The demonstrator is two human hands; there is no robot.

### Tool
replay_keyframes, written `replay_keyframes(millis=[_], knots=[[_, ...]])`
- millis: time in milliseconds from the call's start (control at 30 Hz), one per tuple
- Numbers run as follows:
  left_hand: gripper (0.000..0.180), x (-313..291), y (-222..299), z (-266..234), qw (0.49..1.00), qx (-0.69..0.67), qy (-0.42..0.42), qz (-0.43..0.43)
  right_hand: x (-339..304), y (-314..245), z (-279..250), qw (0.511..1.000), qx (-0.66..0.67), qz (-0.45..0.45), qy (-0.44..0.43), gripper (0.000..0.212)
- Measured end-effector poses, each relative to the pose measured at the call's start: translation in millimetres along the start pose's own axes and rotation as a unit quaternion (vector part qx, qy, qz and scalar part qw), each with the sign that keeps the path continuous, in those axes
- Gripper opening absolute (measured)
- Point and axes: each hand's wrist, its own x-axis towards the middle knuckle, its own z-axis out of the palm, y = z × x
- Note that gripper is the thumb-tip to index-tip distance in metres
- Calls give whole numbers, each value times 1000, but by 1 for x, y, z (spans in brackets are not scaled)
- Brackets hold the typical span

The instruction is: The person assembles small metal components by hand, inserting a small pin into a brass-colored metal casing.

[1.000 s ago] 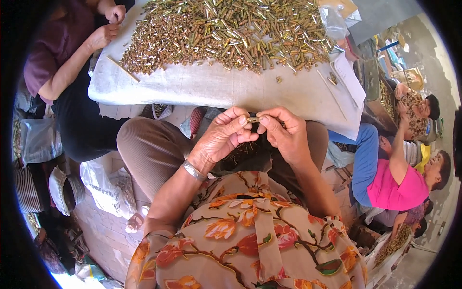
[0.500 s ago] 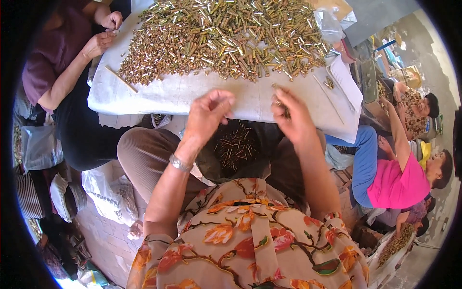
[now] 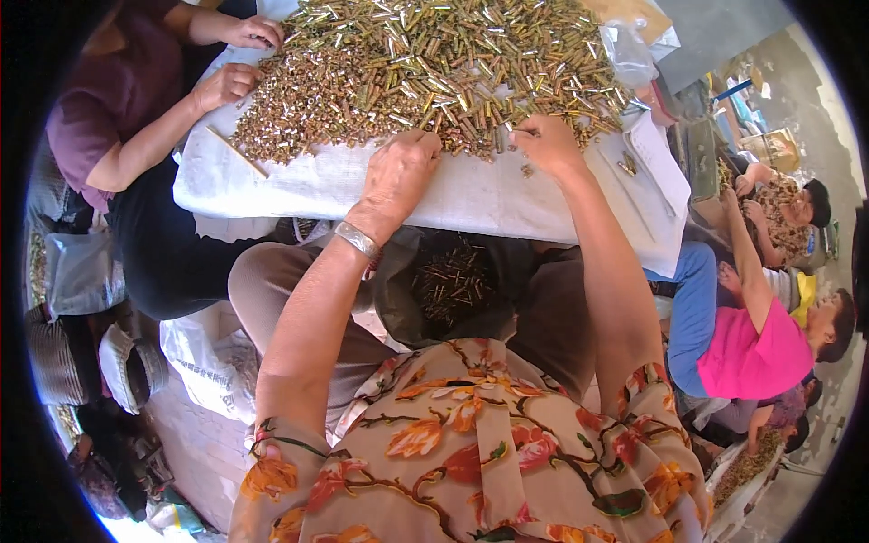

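Note:
A wide heap of gold-coloured metal sleeves (image 3: 425, 68) covers the far part of the pale cloth-covered table (image 3: 308, 185). Small nut-like metal rings (image 3: 290, 118) gather at its left. My left hand (image 3: 403, 172) is at the heap's near edge, back upward, fingers curled down; their tips are hidden. Further right, my right hand (image 3: 550, 147) pinches at the same edge, a small dark piece showing at its fingertips. Just below that hand are small metal pieces (image 3: 527, 170), perhaps on the cloth. A dark bag (image 3: 398, 303) between my knees contains several metal sleeves.
At the left, another person's hands (image 3: 237, 77) touch the heap. A thin stick (image 3: 237, 152) lies near the table's left edge, and a white paper (image 3: 654, 161) lies at the right. Clear plastic (image 3: 626, 50) rests beside the heap. A person in pink (image 3: 747, 348) sits at the right.
Both my hands have moved forward from above the table's front edge to the heap. My left fingers have turned downward. The other person's hands at the left have come down to the heap.

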Motion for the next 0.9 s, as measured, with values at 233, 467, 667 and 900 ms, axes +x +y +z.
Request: replay_keyframes(millis=[233,467,667,900], knots=[[7,1,-2,-5,998,1,-13,59,-93,-38,-35,859,470,153,-133,27],[11,-36,30,-12,955,-285,-36,-76,-133,-54,-26,735,644,157,-142,19],[16,-81,70,-17,705,-666,-85,-228,-160,-70,-18,752,640,130,-95,17],[19,-101,95,-31,634,-728,-42,-257,-188,-91,-20,866,499,15,27,15]])
